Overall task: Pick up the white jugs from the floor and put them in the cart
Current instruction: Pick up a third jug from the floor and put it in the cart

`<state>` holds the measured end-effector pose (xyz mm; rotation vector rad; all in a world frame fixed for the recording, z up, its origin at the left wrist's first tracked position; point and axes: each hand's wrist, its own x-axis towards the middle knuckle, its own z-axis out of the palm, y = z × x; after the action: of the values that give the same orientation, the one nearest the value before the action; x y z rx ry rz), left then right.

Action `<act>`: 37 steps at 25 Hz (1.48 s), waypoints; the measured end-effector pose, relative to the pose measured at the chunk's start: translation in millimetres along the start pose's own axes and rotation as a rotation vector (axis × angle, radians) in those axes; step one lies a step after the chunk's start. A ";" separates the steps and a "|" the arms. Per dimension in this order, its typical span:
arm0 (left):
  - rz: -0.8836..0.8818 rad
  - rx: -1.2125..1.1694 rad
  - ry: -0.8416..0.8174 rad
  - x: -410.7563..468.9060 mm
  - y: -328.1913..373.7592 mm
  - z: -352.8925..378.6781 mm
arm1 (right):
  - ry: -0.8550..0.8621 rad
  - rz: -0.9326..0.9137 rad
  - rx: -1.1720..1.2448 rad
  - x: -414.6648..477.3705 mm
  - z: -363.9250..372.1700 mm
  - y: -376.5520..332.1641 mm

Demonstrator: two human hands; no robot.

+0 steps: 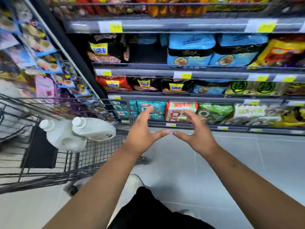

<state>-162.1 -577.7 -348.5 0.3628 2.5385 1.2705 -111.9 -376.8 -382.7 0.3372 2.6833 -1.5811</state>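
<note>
Two white jugs lie on their sides in the wire cart (99,152) at the left. The lower jug (62,138) has its cap toward the upper left, and the upper jug (95,128) rests partly on it. My left hand (142,131) and my right hand (196,131) are stretched out in front of me over the floor, to the right of the cart. Both hold nothing, with fingers spread and the two thumbs pointing at each other, almost touching. No jug shows on the floor.
Store shelves (181,75) full of snack and noodle packets stand straight ahead. A hanging rack (41,63) of packets runs along the left behind the cart. Grey tiled floor (214,171) spreads to the right. My shoes (135,180) and dark trousers are below.
</note>
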 end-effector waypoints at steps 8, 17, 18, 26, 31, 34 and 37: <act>0.240 0.063 -0.402 19.4 166.4 169.0 | 0.447 0.199 0.138 -99.1 -185.3 79.8; 0.457 0.107 -0.813 83.5 308.7 357.2 | 0.878 0.421 0.193 -141.8 -342.9 173.6; 0.484 0.113 -0.855 91.6 324.1 379.0 | 0.934 0.451 0.199 -145.7 -359.6 184.5; 0.681 0.212 -1.143 97.3 433.9 538.7 | 1.308 0.649 0.290 -214.8 -458.6 257.5; 0.770 0.238 -1.258 43.7 499.8 665.3 | 1.421 0.706 0.355 -289.6 -530.5 323.5; 0.778 0.257 -1.318 2.8 539.7 735.7 | 1.458 0.770 0.371 -344.2 -581.1 361.1; 0.779 0.258 -1.348 -25.8 566.8 792.4 | 1.461 0.825 0.339 -387.6 -623.5 391.2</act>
<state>198.9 327.5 -342.8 1.6692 1.3312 0.4440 403.6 276.0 -369.7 3.0076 1.9093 -1.6473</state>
